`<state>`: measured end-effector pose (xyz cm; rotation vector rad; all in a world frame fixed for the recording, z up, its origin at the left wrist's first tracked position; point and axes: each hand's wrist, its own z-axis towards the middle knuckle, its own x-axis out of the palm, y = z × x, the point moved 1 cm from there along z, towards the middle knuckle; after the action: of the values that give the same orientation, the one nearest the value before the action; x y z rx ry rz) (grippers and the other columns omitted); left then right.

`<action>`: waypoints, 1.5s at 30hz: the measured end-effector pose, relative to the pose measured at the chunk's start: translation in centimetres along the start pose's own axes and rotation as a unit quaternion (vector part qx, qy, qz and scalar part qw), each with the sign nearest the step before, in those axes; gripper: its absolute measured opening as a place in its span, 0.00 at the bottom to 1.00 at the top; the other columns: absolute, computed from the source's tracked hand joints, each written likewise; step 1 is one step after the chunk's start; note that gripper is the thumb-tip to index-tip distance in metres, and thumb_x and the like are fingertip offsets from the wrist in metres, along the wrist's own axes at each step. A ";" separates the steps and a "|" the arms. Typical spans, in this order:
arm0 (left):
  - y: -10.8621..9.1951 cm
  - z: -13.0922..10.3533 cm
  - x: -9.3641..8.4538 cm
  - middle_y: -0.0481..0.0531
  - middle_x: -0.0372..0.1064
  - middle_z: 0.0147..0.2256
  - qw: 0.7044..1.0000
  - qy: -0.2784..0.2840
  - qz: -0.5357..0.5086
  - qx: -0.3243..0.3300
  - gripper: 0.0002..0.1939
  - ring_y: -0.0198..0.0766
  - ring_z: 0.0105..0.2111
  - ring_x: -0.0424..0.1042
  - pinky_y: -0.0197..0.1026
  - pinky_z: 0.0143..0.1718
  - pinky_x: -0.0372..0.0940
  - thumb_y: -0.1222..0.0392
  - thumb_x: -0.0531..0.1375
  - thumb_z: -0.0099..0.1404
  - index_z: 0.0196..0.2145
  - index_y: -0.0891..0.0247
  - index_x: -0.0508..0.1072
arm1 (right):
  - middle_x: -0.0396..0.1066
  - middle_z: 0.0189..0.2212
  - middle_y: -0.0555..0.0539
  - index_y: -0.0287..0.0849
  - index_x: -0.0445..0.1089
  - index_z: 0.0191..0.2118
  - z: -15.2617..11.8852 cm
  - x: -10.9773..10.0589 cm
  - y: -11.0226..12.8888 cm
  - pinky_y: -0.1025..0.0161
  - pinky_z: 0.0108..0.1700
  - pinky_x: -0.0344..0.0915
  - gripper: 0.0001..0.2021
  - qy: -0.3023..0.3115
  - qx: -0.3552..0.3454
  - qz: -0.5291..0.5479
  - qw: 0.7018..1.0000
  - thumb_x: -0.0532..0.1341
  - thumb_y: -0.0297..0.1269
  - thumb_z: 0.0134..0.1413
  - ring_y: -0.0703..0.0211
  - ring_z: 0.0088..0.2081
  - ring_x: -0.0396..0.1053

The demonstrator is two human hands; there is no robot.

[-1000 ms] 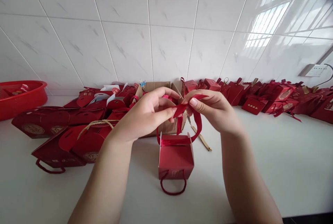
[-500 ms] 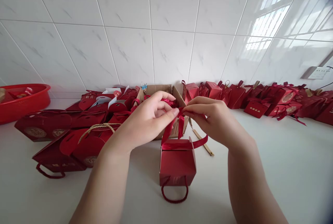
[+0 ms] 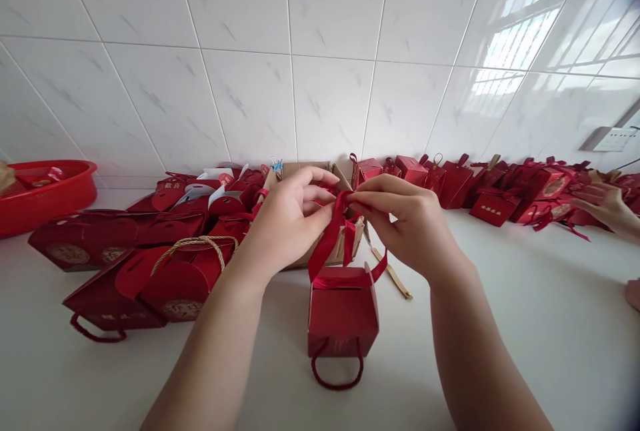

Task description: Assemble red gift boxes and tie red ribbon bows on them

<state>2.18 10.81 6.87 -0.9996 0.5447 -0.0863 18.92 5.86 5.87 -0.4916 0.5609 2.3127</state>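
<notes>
Satiny ribbon point(image 3: 324, 249) pinched in right hand point(image 3: 413, 221), left hand point(image 3: 285, 221) curled alongside, grip unclear, straight-edged box point(image 3: 343, 314) below, smooth worktop point(image 3: 535, 304) stretching rightward

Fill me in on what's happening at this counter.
A person is handling a red ribbon above a small red gift box. The right hand pinches the ribbon; the left hand is close against it, its grip unclear. The box stands on the white counter, its rope handle toward the person. At the right edge, another person's hand is by more red gift boxes.
</notes>
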 end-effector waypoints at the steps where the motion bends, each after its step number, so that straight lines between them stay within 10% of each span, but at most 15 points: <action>1: -0.1 0.0 0.0 0.50 0.75 0.38 0.999 -0.024 0.017 0.019 0.14 0.37 0.36 0.77 0.38 0.36 0.72 0.60 0.60 0.63 0.47 0.57 0.66 | 0.75 0.38 0.47 0.43 0.77 0.38 0.1 0.1 0.0 0.65 0.35 0.71 0.10 -0.008 0.016 0.023 1.000 0.58 0.26 0.57 0.61 0.37 0.73; 9: -0.7 -0.9 -0.8 0.48 0.75 0.33 0.958 -0.168 0.161 0.169 0.16 0.37 0.37 0.76 0.39 0.42 0.70 0.66 0.59 0.62 0.49 0.60 0.66 | 0.77 0.29 0.49 0.43 0.78 0.34 -0.7 0.6 -1.4 0.63 0.38 0.70 0.08 -0.123 0.284 0.319 0.896 0.64 0.41 0.53 0.60 0.34 0.74; 17: 0.6 -5.2 -3.0 0.47 0.76 0.33 0.957 -0.167 0.212 0.104 0.14 0.37 0.34 0.76 0.38 0.40 0.70 0.62 0.58 0.62 0.46 0.58 0.67 | 0.74 0.25 0.49 0.43 0.77 0.30 -6.6 -1.2 -2.8 0.65 0.34 0.63 0.12 -0.167 0.404 0.244 0.866 0.66 0.47 0.47 0.62 0.30 0.70; 29: 6.7 -12.0 -3.4 0.50 0.74 0.31 0.958 -0.156 0.219 -0.102 0.12 0.39 0.29 0.73 0.39 0.33 0.66 0.56 0.55 0.61 0.42 0.59 0.65 | 0.75 0.27 0.42 0.40 0.75 0.30 -15.6 -2.2 -3.9 0.61 0.29 0.61 0.17 -0.017 0.489 0.039 0.871 0.59 0.49 0.49 0.51 0.31 0.70; 45: 11.9 -14.9 -1.5 0.46 0.71 0.25 0.951 -0.103 0.234 -0.172 0.09 0.39 0.25 0.72 0.39 0.29 0.63 0.58 0.53 0.58 0.38 0.58 0.63 | 0.62 0.16 0.49 0.44 0.62 0.18 -20.6 -2.2 -5.3 0.63 0.23 0.51 0.14 0.124 0.505 -0.065 0.851 0.53 0.43 0.48 0.59 0.20 0.57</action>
<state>-8.20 6.25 -8.48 -1.1752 0.6024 0.5477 27.98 -2.50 -11.59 -0.2750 1.6668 1.5121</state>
